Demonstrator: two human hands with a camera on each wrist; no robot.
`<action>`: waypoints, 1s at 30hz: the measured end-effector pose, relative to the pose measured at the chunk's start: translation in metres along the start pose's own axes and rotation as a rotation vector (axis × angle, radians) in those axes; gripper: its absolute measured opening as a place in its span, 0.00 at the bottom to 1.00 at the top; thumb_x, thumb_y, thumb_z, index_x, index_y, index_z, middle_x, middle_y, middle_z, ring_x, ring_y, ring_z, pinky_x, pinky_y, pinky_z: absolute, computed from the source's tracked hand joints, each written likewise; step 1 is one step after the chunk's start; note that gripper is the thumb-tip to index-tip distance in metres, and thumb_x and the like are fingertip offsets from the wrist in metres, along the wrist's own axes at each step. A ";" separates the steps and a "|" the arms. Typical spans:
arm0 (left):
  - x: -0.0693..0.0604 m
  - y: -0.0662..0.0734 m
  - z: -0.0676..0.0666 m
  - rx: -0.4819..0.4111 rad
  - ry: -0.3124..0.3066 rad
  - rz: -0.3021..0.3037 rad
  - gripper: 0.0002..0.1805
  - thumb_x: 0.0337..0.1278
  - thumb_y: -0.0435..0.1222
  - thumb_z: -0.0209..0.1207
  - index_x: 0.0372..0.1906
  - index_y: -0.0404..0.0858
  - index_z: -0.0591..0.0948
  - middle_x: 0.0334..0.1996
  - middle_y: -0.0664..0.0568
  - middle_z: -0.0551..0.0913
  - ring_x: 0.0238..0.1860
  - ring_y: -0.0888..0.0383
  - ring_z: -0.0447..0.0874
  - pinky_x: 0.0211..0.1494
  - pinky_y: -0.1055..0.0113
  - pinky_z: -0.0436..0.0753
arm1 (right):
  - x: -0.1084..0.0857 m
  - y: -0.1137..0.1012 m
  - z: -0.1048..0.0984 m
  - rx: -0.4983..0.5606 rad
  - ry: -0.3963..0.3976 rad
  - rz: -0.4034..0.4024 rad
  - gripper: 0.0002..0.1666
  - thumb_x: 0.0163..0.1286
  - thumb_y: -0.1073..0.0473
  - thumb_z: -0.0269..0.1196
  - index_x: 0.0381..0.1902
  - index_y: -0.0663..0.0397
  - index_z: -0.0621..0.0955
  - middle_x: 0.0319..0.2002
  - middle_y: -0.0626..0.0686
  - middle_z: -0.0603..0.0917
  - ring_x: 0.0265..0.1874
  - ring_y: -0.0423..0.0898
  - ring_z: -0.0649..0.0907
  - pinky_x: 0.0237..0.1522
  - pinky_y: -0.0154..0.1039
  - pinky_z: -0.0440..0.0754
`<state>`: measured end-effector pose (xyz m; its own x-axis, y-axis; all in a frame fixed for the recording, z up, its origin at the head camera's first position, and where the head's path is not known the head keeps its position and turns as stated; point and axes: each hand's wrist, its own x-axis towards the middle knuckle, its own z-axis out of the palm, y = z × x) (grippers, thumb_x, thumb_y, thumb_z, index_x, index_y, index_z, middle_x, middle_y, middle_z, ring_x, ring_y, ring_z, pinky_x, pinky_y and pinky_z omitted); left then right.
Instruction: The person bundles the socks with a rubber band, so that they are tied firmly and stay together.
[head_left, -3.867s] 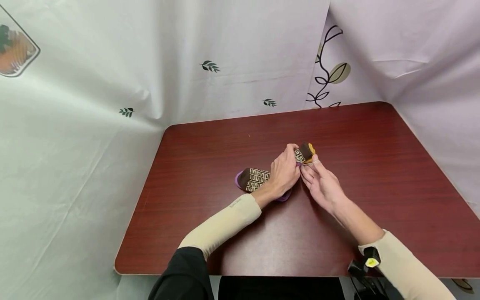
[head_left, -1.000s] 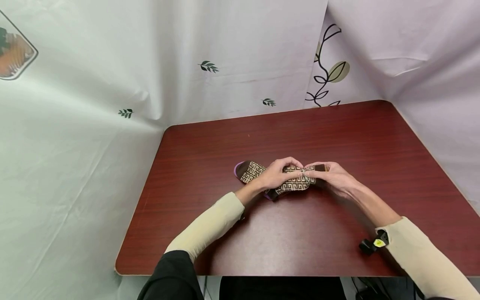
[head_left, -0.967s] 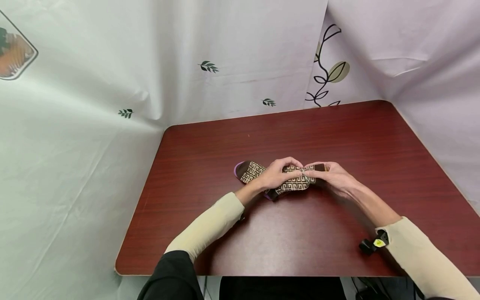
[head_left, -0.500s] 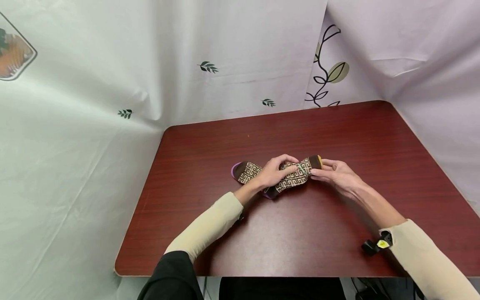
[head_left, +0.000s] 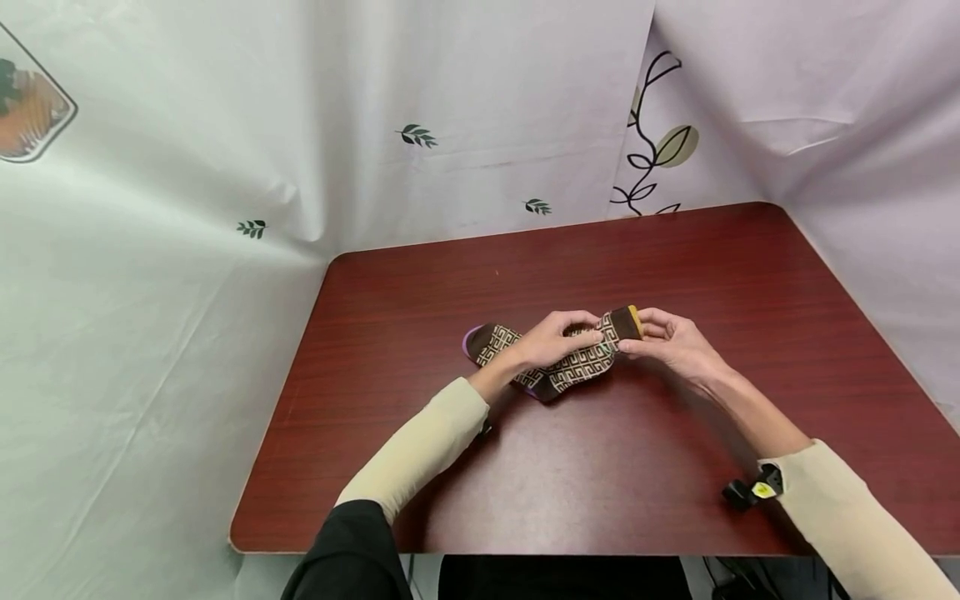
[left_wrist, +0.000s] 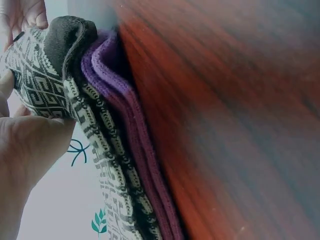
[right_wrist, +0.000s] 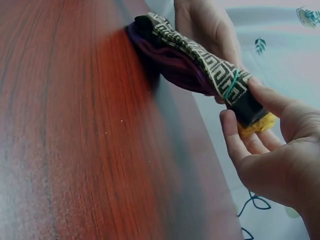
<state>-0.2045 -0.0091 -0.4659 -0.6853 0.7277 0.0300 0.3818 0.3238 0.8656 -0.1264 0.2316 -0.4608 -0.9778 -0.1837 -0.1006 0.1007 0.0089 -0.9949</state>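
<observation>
A bundle of brown socks [head_left: 583, 367] with a cream Greek-key pattern lies across the table's middle, its cuff end raised. Purple socks [left_wrist: 131, 112] are layered beneath the patterned ones in the left wrist view. Around the bundle near its cuffs runs a thin green rubber band [right_wrist: 231, 85]; yellow fabric [right_wrist: 259, 123] shows at the cuff opening. My left hand [head_left: 551, 340] grips the bundle's middle between thumb and fingers, covering part of it. At the cuff end, my right hand [head_left: 675, 346] pinches the socks, thumb on the patterned side and fingers underneath.
The reddish-brown wooden table [head_left: 420, 300] has rounded corners. White curtain-like sheets [head_left: 465, 100] with leaf prints hang behind it and at both sides. A small black device [head_left: 753, 487] sits on the right wrist.
My right hand has moved from the bundle's middle outward to the cuff end, uncovering the dark cuff and the green band. The cuff end now tilts up more. My left hand keeps its hold.
</observation>
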 end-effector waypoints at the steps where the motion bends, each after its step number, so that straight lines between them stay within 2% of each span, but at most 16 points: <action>1: 0.000 -0.001 0.000 -0.007 0.008 0.012 0.18 0.76 0.40 0.63 0.63 0.36 0.84 0.54 0.48 0.87 0.51 0.64 0.80 0.60 0.73 0.76 | 0.000 0.000 0.001 -0.032 0.008 -0.014 0.24 0.70 0.67 0.73 0.59 0.68 0.77 0.45 0.45 0.90 0.44 0.39 0.88 0.47 0.35 0.87; 4: -0.001 -0.003 0.001 -0.038 0.025 0.060 0.16 0.75 0.36 0.64 0.61 0.35 0.84 0.52 0.46 0.87 0.48 0.64 0.81 0.58 0.72 0.77 | 0.000 -0.001 0.002 -0.107 0.025 -0.035 0.29 0.68 0.65 0.75 0.62 0.70 0.76 0.46 0.45 0.89 0.48 0.37 0.87 0.49 0.32 0.85; 7: -0.001 -0.005 0.002 -0.064 0.042 0.088 0.14 0.75 0.34 0.64 0.59 0.34 0.84 0.50 0.46 0.87 0.47 0.64 0.82 0.57 0.71 0.78 | 0.000 -0.003 0.004 -0.147 0.037 -0.030 0.29 0.68 0.63 0.76 0.60 0.73 0.78 0.45 0.46 0.90 0.46 0.36 0.87 0.48 0.32 0.85; 12: -0.004 -0.003 0.005 -0.107 0.046 0.088 0.13 0.76 0.31 0.62 0.58 0.33 0.81 0.50 0.43 0.88 0.47 0.63 0.84 0.58 0.69 0.79 | 0.000 -0.001 0.005 -0.174 0.038 -0.045 0.23 0.69 0.60 0.76 0.52 0.73 0.83 0.40 0.48 0.91 0.40 0.37 0.88 0.44 0.34 0.85; 15: -0.004 -0.001 0.006 -0.110 0.042 0.089 0.12 0.76 0.31 0.62 0.58 0.32 0.80 0.51 0.42 0.88 0.48 0.62 0.84 0.59 0.69 0.79 | 0.001 0.003 0.006 -0.163 0.010 -0.094 0.21 0.70 0.63 0.74 0.53 0.73 0.83 0.43 0.49 0.90 0.43 0.37 0.88 0.45 0.33 0.86; 20: -0.004 -0.002 0.006 -0.019 0.084 0.085 0.13 0.74 0.34 0.65 0.57 0.36 0.83 0.48 0.47 0.88 0.48 0.62 0.83 0.58 0.70 0.78 | 0.004 0.006 0.010 -0.160 -0.018 -0.186 0.20 0.68 0.72 0.72 0.55 0.76 0.80 0.49 0.60 0.88 0.46 0.36 0.88 0.46 0.31 0.86; 23: -0.004 -0.002 0.006 0.058 0.112 0.090 0.13 0.72 0.37 0.67 0.56 0.39 0.84 0.47 0.50 0.89 0.47 0.63 0.83 0.57 0.71 0.78 | 0.003 0.005 0.012 -0.228 0.002 -0.199 0.18 0.69 0.70 0.73 0.53 0.74 0.81 0.47 0.65 0.88 0.42 0.36 0.88 0.42 0.30 0.86; 27: -0.006 -0.001 0.007 0.142 0.164 0.107 0.13 0.70 0.38 0.69 0.55 0.41 0.85 0.47 0.53 0.90 0.47 0.63 0.84 0.56 0.71 0.78 | 0.000 0.001 0.014 -0.377 0.025 -0.187 0.18 0.71 0.64 0.73 0.54 0.67 0.82 0.41 0.61 0.88 0.33 0.40 0.86 0.33 0.33 0.83; 30: -0.007 0.000 0.011 0.189 0.220 0.104 0.13 0.70 0.40 0.69 0.54 0.42 0.85 0.47 0.53 0.90 0.47 0.63 0.85 0.56 0.71 0.78 | -0.001 -0.002 0.014 -0.433 0.022 -0.161 0.19 0.74 0.60 0.71 0.57 0.66 0.81 0.36 0.58 0.87 0.29 0.44 0.85 0.30 0.36 0.82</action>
<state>-0.1930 -0.0083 -0.4717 -0.7464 0.6209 0.2394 0.5517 0.3762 0.7444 -0.1232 0.2180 -0.4588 -0.9788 -0.1958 0.0602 -0.1345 0.3925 -0.9098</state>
